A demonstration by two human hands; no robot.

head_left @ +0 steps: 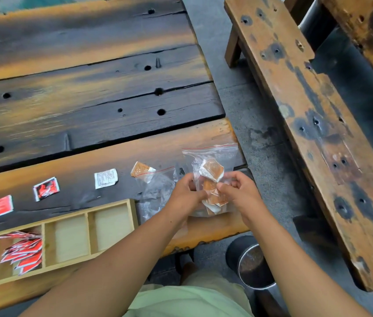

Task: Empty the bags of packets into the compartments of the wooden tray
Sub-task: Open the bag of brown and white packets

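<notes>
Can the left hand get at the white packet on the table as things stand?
Probably yes, once freed: the left hand and right hand both grip the bag of orange packets. Between it and the white packet lies only a limp clear bag, nothing standing.

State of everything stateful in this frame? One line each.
wooden tray: left compartment filled with red packets, middle and right empty.
bag of orange packets: full, held off the table; seal unclear.
left hand: grips the bag.
right hand: grips the bag.
clear bag: slack on table, looks emptied.
white packet: loose, flat on table.
</notes>
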